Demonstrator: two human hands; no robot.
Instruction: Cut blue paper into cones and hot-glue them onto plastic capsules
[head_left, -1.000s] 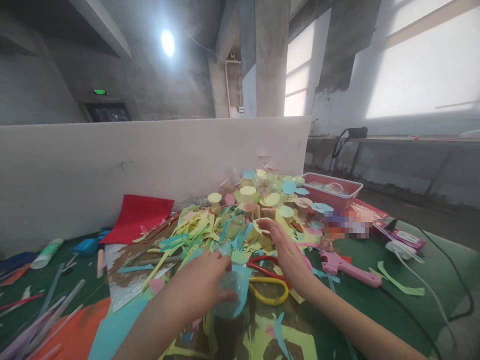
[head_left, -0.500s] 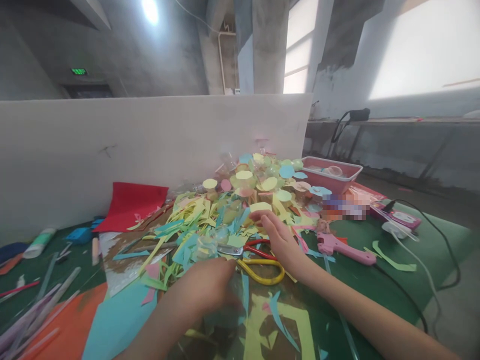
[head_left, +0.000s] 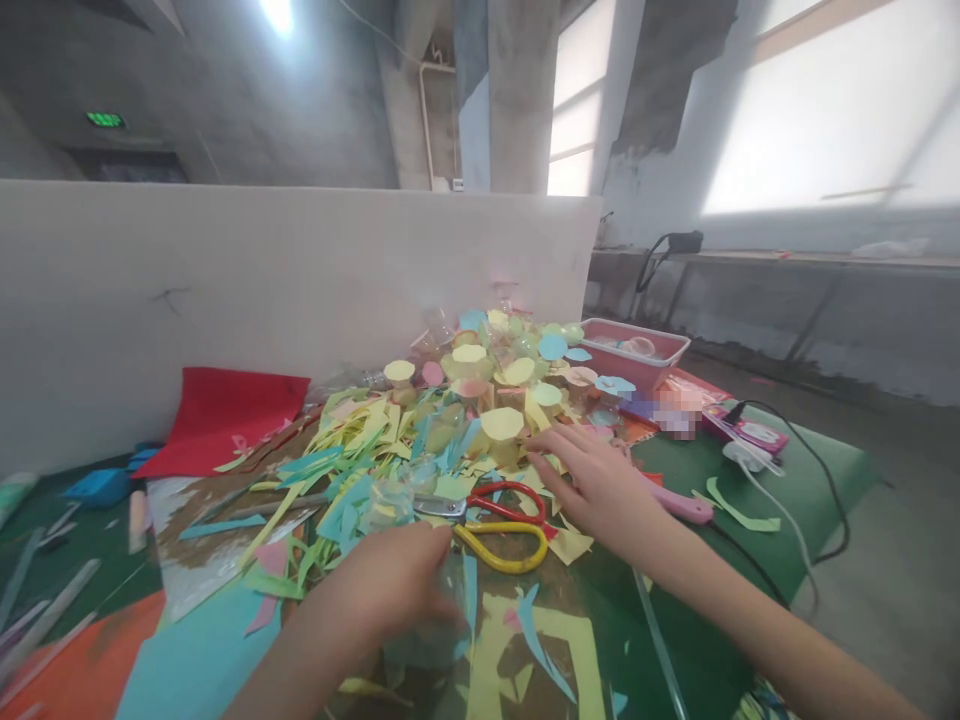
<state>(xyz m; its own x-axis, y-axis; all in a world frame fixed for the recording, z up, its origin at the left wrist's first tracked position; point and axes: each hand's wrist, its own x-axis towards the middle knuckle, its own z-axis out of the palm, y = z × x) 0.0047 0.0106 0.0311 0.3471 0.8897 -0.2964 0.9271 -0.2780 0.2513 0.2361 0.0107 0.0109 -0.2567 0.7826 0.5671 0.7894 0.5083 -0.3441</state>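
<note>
My left hand [head_left: 397, 580] is in the lower middle, blurred, with its fingers curled downward. A see-through, pale shape lies below it, and I cannot tell whether the fingers grip it. Just beyond this hand lie scissors [head_left: 501, 545] with one red and one yellow handle loop, untouched. My right hand [head_left: 592, 478] reaches in from the right, fingers apart and holding nothing I can see. Its fingertips are near a yellow paper disc [head_left: 502, 424] that tops one of several cups. The pink glue gun [head_left: 679, 503] is partly hidden behind my right hand.
Paper strips [head_left: 360, 435] are heaped over the table's middle. Red paper [head_left: 225, 415] and blue paper [head_left: 199, 655] lie left. A cut yellow sheet [head_left: 487, 675] sits in front. Behind stand a pink basket [head_left: 637, 365] and white partition [head_left: 300, 270]. Cables [head_left: 821, 460] run down the right side.
The view has turned slightly right. My right hand has moved back from the yellow disc and now covers the glue gun's front. My left hand stays low beside the scissors.
</note>
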